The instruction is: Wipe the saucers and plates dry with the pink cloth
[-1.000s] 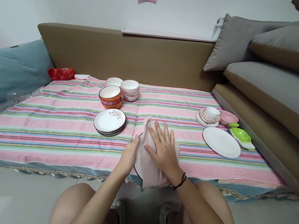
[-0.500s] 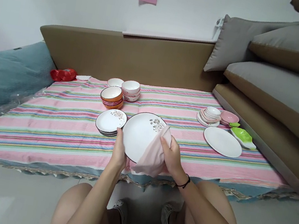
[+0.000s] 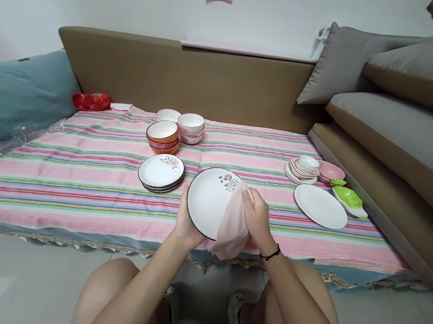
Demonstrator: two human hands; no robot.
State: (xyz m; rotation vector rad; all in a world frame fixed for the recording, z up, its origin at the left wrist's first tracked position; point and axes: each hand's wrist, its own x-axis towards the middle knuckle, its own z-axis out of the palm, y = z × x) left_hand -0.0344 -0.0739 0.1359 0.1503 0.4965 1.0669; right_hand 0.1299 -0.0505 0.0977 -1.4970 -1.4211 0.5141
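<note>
A round white plate [image 3: 207, 204] with a dark rim and a flower print is held tilted above the front of the striped cloth. My left hand [image 3: 186, 223] grips its lower left edge from beneath, most fingers hidden under it. At the right edge, my right hand [image 3: 257, 216] pinches a thin pale pink cloth [image 3: 233, 225] that drapes over that side of the plate and hangs below it. Just left of the held plate lies a stack of similar flowered plates [image 3: 160, 171].
Stacked orange bowls [image 3: 163, 132] and pinkish-white bowls [image 3: 191, 122] stand behind the plate stack. To the right are an oval white plate [image 3: 320, 207], small stacked dishes [image 3: 302, 168], a pink bowl [image 3: 331, 171] and a green dish [image 3: 349, 199]. Cushions [image 3: 409, 122] pile at far right.
The plate has shifted slightly right, away from the stack, with both hands. My left hand has slid lower and further under the plate; the cloth hangs more to the right.
</note>
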